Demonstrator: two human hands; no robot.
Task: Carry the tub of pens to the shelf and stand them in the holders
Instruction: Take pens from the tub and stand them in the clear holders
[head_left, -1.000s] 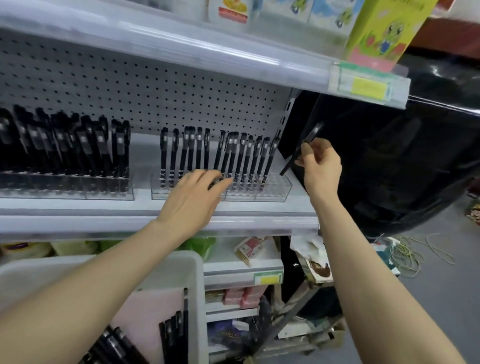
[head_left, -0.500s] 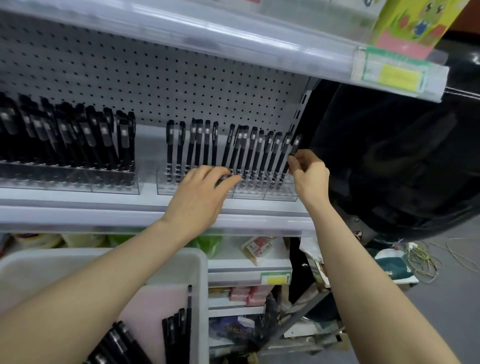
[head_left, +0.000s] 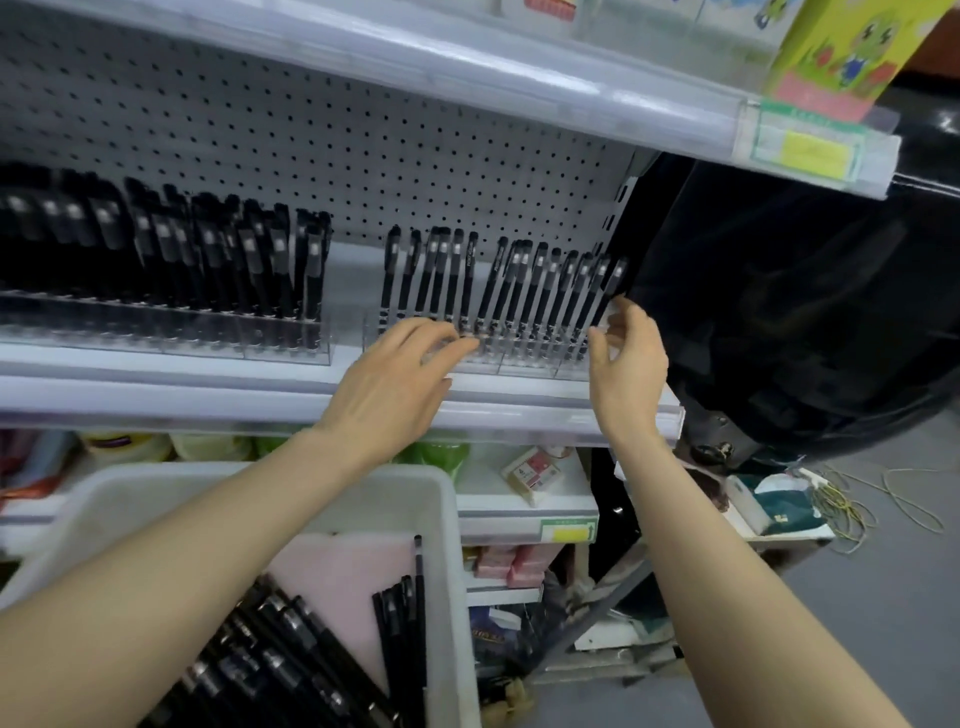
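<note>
Black pens with grey labels standing in a row in the clear plastic holder, middle of the frame, on the white metal shelf. Leaning a little to the right, caps up for easy picking.

Left hand lying flat against the front of that holder, fingers straight and close together, gripping nothing. Most likely pressing there to keep the light holder from sliding or tipping.

Right hand at the right end of the row, fingertips up against the low part of the last pen, thumb just below. Hard to tell whether pinching that pen or only touching it. Looks like seating it in the end hole.

Big white plastic tub at the bottom left of the frame, low in front of the shelf, under the left arm. Many more loose black pens lying flat inside, a few along the right wall. Kept close, by the look of it, for a short reach to the next one.

Second clear holder at the left of the frame, already packed with pens. Job partly done, then: lots left in the tub.

Grey board with little holes behind the rows. Shiny black plastic sheet just right of the shelf. Green and yellow box at the upper right.
</note>
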